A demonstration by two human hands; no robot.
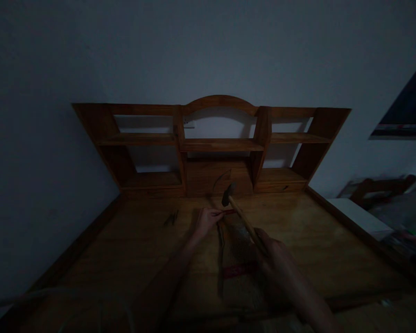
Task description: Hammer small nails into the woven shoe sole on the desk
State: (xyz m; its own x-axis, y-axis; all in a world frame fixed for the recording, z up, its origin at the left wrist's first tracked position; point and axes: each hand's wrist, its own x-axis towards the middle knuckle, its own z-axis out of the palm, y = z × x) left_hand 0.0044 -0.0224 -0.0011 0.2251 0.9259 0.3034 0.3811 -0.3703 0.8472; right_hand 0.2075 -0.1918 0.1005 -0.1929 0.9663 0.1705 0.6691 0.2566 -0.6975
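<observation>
My right hand (275,259) is closed round the wooden handle of a hammer (241,215), whose dark head is raised just above the wooden board (131,249). My left hand (208,221) pinches something small and thin, too dim to name, next to a red strip (229,212) right under the hammer head. A woven mat-like piece (241,252) with a second red band (237,270) lies between my hands.
A wooden shelf unit (215,145) with open compartments stands at the far edge against a pale wall. Several thin dark pieces (171,218) lie on the board to the left. A chair (377,187) and clutter sit at the right.
</observation>
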